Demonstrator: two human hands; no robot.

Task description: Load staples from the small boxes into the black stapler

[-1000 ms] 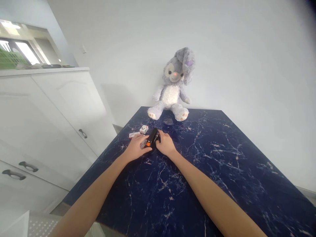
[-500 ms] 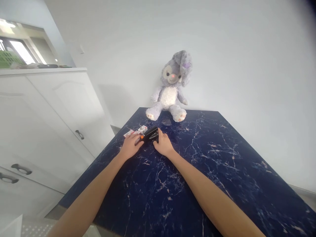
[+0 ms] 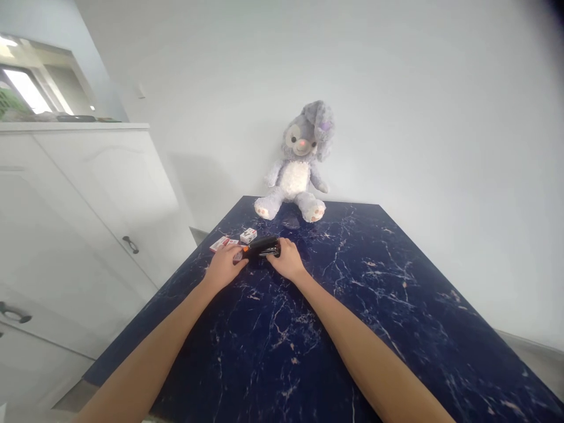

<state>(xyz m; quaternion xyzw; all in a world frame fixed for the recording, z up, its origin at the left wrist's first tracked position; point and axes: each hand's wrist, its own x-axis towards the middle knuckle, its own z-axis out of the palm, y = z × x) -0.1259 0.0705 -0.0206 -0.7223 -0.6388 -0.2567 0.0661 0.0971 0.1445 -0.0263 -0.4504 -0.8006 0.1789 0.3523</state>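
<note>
A black stapler with an orange tip at its left end lies across the dark blue table, between my two hands. My right hand grips its right end, thumb below and fingers over the far side. At the orange end, my left hand has thumb and forefinger closed around the stapler; its other fingers rest over a red-and-white packet. The packet is partly hidden by those fingers. Just behind the stapler stands a small white box with dark print.
A grey plush rabbit sits at the far edge of the marbled table, against the white wall. White cabinets with dark handles stand to the left.
The stapler has turned from a slant to lie nearly level across the table, both hands moving with it. More of the small white box shows. My view has shifted slightly.
</note>
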